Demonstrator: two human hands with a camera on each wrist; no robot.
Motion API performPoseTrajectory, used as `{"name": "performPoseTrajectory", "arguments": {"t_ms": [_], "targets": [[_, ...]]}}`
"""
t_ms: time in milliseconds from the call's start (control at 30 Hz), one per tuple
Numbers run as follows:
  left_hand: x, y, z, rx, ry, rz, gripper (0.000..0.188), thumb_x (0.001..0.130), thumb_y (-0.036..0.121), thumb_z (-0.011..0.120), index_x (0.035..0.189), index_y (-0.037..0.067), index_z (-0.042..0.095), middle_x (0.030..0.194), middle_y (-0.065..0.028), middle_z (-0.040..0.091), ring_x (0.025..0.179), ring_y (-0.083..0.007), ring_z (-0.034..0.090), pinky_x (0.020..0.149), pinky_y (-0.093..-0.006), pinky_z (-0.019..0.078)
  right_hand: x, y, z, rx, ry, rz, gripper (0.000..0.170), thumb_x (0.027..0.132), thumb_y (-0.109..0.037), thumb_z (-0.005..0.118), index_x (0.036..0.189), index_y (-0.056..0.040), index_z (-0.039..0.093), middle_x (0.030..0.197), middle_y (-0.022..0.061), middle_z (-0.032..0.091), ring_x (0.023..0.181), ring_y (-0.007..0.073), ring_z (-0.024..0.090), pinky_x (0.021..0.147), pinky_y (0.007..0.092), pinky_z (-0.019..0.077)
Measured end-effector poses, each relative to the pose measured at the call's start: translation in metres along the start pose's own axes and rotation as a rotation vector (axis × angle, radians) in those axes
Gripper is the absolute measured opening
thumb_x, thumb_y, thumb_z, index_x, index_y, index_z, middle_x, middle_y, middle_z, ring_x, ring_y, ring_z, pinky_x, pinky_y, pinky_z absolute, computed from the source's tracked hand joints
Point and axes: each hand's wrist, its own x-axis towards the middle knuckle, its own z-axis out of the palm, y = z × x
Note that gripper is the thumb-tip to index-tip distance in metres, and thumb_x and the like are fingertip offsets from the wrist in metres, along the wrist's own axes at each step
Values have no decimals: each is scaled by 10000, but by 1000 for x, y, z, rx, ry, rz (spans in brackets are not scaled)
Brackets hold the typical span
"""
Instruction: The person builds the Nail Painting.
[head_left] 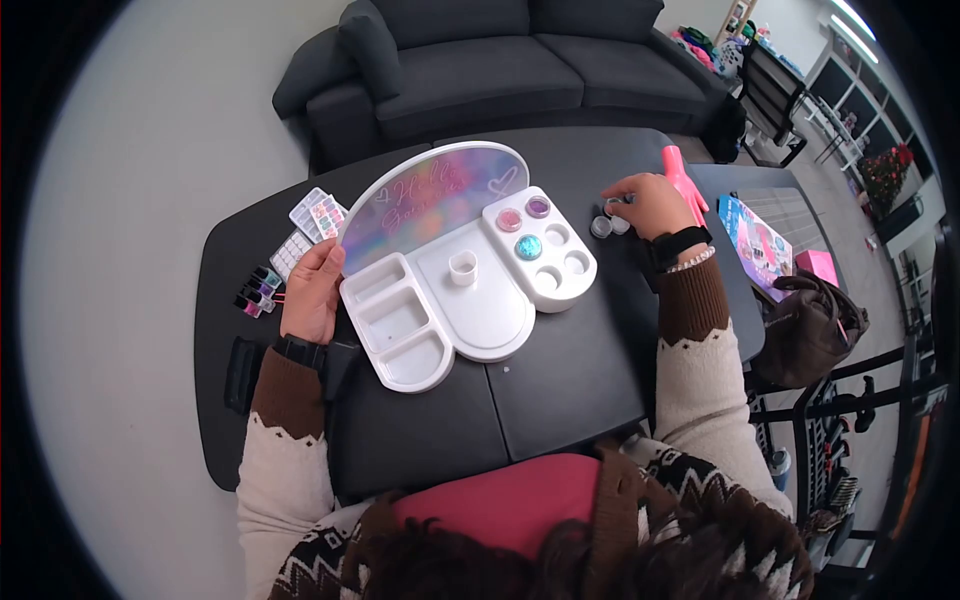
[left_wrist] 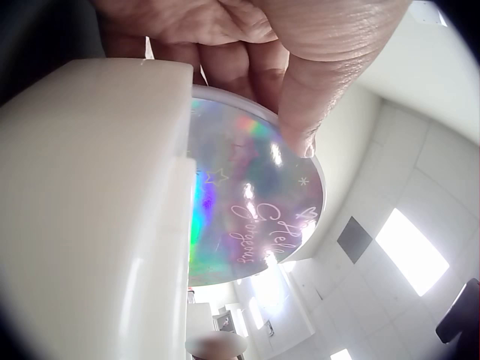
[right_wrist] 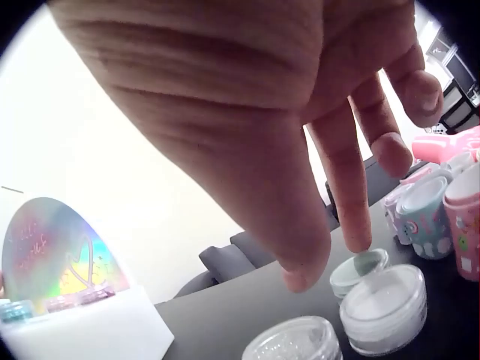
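Small clear jars (right_wrist: 386, 311), three, round, grouped towards the far right corner of the black tabletop (head_left: 570, 390), right of the white organizer (head_left: 490, 330). Judged light, stiff and slick; best taken by the side wall, thumb opposite forefinger. Right hand (head_left: 645, 207): fingers loosely extended over the group, forefinger tip at the rear jar (right_wrist: 351, 278), contact uncertain, none gripped. Left hand (head_left: 313, 292): pinching the left edge of the rainbow backboard (head_left: 430, 205).
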Motion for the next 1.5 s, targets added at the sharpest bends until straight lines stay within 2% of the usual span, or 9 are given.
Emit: {"name": "performPoseTrajectory", "arguments": {"t_ms": [200,300,467,800,1033,1100,1333,1400,1500], "targets": [[0,0,0,-10,-8,4,308,1085,208,730,1323,12,710,1215,-66,777,1072,-137,723,984,-310,579,14,17,16,-115,-8,-23,262,877,-206,839,1126,-126,860,1086,141,823,1045,341,771,965,436,604],[0,-1,-3,-5,8,-5,302,1085,206,729,1317,14,711,1218,-66,776,1069,-137,723,982,-310,578,-2,-7,3,-57,188,-104,242,876,-210,837,1093,-103,856,1037,123,822,989,322,764,905,437,604],[-2,0,0,-4,30,3,300,1082,208,735,1311,17,709,1207,-63,775,1064,-136,724,975,-309,580,-34,-66,-19,116,-41,-401,234,856,-195,846,1052,-69,850,989,103,811,979,294,711,900,421,561],[-2,0,0,-22,28,-6,300,1073,200,749,1311,23,706,1195,-62,774,1055,-137,725,961,-307,582,-33,-63,-3,86,-54,-505,260,851,-173,858,1094,-80,862,1047,130,814,1028,329,708,975,424,560],[-1,2,2,-18,29,4,300,1072,202,749,1308,21,709,1201,-65,776,1059,-138,725,967,-308,582,-34,-53,-1,15,-14,-481,275,856,-206,872,1116,-119,870,1078,130,815,1053,320,709,991,425,558],[-1,3,4,-8,4,0,294,1075,201,745,1306,22,710,1203,-67,776,1065,-138,725,972,-309,582,-30,-46,-12,81,-98,-253,298,851,-212,879,1139,-135,867,1123,132,814,1125,315,702,1021,418,555],[0,0,0,-5,5,4,303,1084,204,731,1322,18,709,1211,-65,778,1065,-134,725,965,-300,582,-9,7,11,-75,-49,-294,302,816,-167,883,1112,-110,866,1049,125,803,1017,330,679,983,417,528],[1,0,0,11,14,6,313,1085,209,730,1328,14,707,1209,-64,778,1069,-134,725,968,-301,581,-6,4,14,-102,-71,-249,245,823,-171,858,1061,-115,854,1097,92,816,1125,322,716,1006,442,571],[0,1,2,15,9,12,322,1089,214,724,1336,10,699,1210,-63,778,1066,-134,725,972,-303,582,-26,-29,-1,-86,161,-328,206,817,-176,852,999,-85,826,1012,95,798,1071,327,712,955,450,566]]}}
